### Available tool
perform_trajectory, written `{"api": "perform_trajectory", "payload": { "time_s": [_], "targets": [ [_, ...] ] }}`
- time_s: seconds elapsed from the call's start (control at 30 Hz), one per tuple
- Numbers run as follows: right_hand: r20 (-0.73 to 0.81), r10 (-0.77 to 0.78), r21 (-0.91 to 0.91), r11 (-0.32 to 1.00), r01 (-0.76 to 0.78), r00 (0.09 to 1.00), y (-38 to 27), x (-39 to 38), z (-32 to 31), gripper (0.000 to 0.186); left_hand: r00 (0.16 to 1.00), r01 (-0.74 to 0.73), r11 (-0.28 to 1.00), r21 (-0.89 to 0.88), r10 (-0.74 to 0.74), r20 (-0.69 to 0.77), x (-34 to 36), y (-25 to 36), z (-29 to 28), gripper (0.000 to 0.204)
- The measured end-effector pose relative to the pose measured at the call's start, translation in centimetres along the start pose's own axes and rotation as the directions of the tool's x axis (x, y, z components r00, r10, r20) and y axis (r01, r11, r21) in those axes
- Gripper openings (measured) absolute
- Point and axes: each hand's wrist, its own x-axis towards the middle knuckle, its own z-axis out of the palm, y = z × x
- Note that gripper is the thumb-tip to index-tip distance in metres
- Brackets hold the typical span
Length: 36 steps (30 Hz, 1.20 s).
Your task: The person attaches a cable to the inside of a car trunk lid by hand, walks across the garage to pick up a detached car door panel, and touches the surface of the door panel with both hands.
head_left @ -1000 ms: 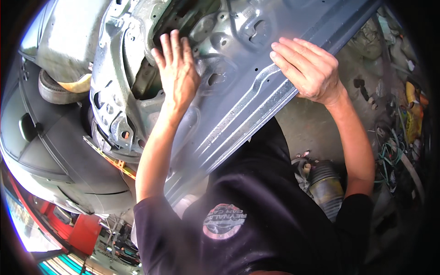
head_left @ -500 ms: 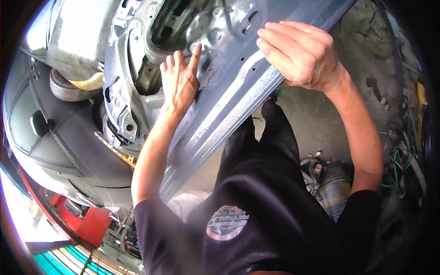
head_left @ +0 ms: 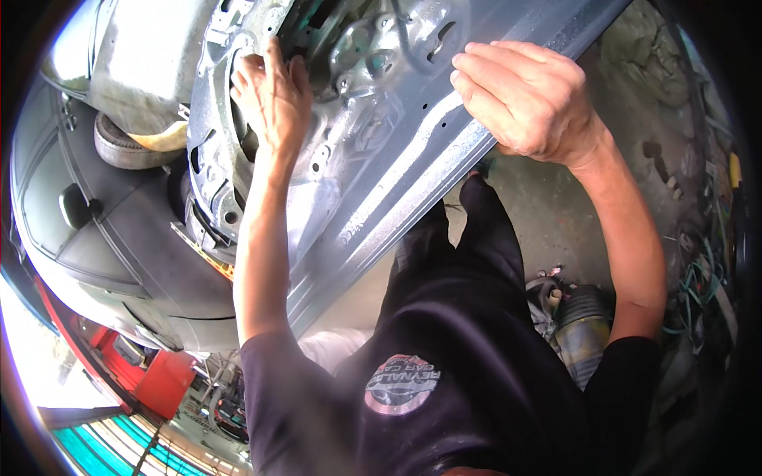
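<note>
Left hand [head_left: 275, 109], fingers partly spread, shifted leftward over grey perforated metal panel [head_left: 390, 120]; right hand [head_left: 530, 99], fingers together, seemingly steadies its edge.

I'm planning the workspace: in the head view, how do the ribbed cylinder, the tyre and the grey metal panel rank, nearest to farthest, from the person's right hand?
1. Grey metal panel: nearest, its edge in the right hand.
2. Ribbed cylinder: below the hand, lower right.
3. Tyre: farthest, upper left, beyond the panel.
</note>
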Motion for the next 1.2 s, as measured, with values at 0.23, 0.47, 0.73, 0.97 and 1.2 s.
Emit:
{"api": "perform_trajectory", "payload": {
  "time_s": [0.23,0.47,0.73,0.97,1.2],
  "targets": [
    [0.034,-0.003,0.024,1.0,0.002,0.999,-0.1,0.7,-0.1,0.01,0.97,0.149,0.966,-0.21,-0.102,0.222,-0.7,3.1,1.5,0.063],
    [0.081,0.008,0.006,1.0,-0.009,0.997,-0.1,0.9,-0.7,0.012,0.944,0.147,0.961,-0.233,-0.066,0.323,2.8,3.4,3.6,0.07],
    [0.11,0.023,0.001,1.0,-0.023,0.994,-0.2,1.0,-0.6,0.008,0.926,0.377,0.832,-0.407,-0.351,0.141,1.2,-0.1,1.1,0.028],
    [0.118,0.016,0.011,1.0,-0.018,0.993,-0.1,1.1,-0.8,0.005,0.899,0.423,0.804,-0.417,-0.432,0.079,-1.5,-3.0,-0.4,0.029],
    [0.142,0.022,-0.001,1.0,-0.022,0.99,-0.4,1.4,-1.2,0.004,0.974,0.194,0.952,-0.236,-0.216,-0.069,-1.7,-3.6,1.4,0.052]
  ]
}}
